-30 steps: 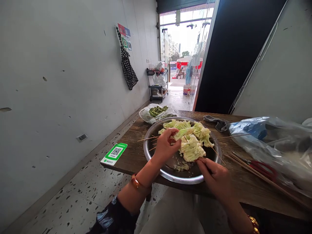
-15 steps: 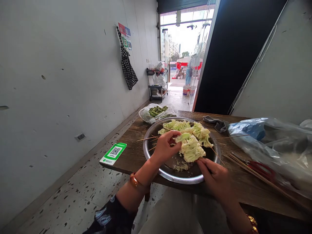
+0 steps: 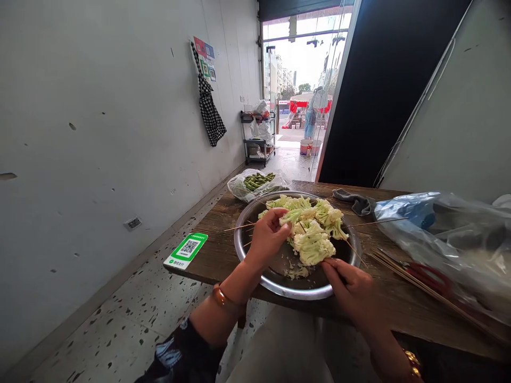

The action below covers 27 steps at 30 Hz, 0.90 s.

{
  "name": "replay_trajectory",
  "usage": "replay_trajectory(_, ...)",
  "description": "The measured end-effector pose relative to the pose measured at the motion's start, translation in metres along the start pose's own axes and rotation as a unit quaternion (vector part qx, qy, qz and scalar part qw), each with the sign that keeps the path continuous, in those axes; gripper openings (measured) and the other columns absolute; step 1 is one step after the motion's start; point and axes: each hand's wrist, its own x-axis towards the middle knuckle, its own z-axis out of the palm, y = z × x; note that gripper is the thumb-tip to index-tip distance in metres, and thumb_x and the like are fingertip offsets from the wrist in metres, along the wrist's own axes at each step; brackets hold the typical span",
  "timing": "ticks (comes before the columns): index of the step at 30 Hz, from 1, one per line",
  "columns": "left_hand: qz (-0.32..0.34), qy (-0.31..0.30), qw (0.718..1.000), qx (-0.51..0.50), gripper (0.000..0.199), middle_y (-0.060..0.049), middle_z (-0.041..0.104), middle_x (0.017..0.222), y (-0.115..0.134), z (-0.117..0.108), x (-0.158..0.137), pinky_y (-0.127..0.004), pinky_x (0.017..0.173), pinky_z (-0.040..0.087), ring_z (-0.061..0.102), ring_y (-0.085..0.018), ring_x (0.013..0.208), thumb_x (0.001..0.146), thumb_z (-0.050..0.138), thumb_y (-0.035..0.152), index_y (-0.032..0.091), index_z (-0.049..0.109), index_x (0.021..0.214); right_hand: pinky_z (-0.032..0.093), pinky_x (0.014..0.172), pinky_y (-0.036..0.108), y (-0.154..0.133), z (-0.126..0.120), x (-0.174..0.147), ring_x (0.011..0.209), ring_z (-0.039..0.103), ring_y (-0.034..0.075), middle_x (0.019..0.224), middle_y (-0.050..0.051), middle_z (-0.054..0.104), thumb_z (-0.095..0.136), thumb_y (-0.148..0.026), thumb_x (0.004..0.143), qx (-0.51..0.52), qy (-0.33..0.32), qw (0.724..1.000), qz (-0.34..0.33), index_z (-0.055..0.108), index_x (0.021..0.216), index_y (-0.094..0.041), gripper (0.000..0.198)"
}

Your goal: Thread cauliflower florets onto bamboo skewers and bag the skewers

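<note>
My left hand (image 3: 271,236) pinches a pale green cauliflower floret (image 3: 294,215) between thumb and fingers. Just right of it, my right hand (image 3: 349,279) is closed at the near end of a skewer, whose stick is mostly hidden by my fingers. Cauliflower pieces (image 3: 313,246) are threaded on that skewer, and its thin tip shows beside the floret. Both hands are over a wide metal basin (image 3: 295,293). Skewered cauliflower (image 3: 329,215) lies at the basin's far side, its sticks poking over the rim. Small crumbs (image 3: 297,271) rest on the basin's bottom.
Bare bamboo skewers (image 3: 415,279) lie right of the basin, near red-handled scissors (image 3: 431,279) and a large clear plastic bag (image 3: 447,229). A grey cloth (image 3: 355,202) and a bag of green pods (image 3: 259,182) sit behind. A QR-code card (image 3: 186,251) lies at the table's left corner.
My left hand has shifted slightly left and away from the skewer tip with the floret, leaving a gap where the tip shows. My right hand has hardly moved.
</note>
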Motion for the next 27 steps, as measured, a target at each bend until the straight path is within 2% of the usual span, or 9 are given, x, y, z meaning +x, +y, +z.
replay_trajectory(8,0.003,-0.011,1.0,-0.026,0.035,-0.002,0.059,0.088,0.0,-0.001,0.0,-0.023,0.062,0.053,0.057,-0.012,0.075,0.069,0.067,0.019,0.017,0.06,0.103,0.053,0.062,0.027,0.0,0.0,0.001,0.073,0.073,0.019,0.085,0.004,0.078,0.051,-0.035,0.092,-0.008,-0.012,1.0,0.004,0.072,0.08,-0.022,0.028)
replay_trajectory(12,0.015,-0.012,1.0,-0.022,0.027,0.001,0.06,0.079,-0.004,-0.004,0.002,-0.021,0.057,0.05,0.056,-0.009,0.062,0.075,0.066,0.024,0.019,0.059,0.1,0.053,0.065,0.027,-0.001,-0.001,0.001,0.076,0.073,0.019,0.087,0.004,0.078,0.051,-0.034,0.093,-0.001,-0.017,1.0,0.009,0.072,0.082,-0.023,0.026)
replay_trajectory(16,-0.011,-0.029,0.999,-0.01,0.02,0.003,0.058,0.064,-0.005,-0.005,0.003,-0.02,0.051,0.043,0.053,-0.008,0.051,0.079,0.064,0.032,0.017,0.062,0.094,0.054,0.065,0.028,-0.002,-0.002,0.001,0.075,0.073,0.019,0.085,0.004,0.078,0.052,-0.033,0.092,0.007,-0.002,1.0,0.012,0.073,0.081,-0.023,0.026)
replay_trajectory(21,-0.036,-0.037,0.997,-0.066,0.019,-0.002,0.065,0.069,0.0,-0.001,0.002,-0.019,0.046,0.038,0.057,-0.01,0.054,0.077,0.065,0.031,0.016,0.061,0.09,0.055,0.068,0.029,-0.002,-0.003,0.001,0.077,0.073,0.02,0.088,0.004,0.078,0.053,-0.033,0.091,0.015,-0.007,1.0,0.006,0.073,0.084,-0.023,0.024)
replay_trajectory(27,-0.073,-0.031,0.992,-0.1,0.024,-0.003,0.066,0.068,0.005,0.001,0.002,-0.016,0.042,0.032,0.058,-0.01,0.055,0.072,0.069,0.031,0.016,0.059,0.087,0.055,0.068,0.029,0.001,-0.004,0.001,0.078,0.073,0.02,0.088,0.005,0.078,0.054,-0.032,0.091,0.006,-0.009,1.0,-0.005,0.074,0.084,-0.023,0.023)
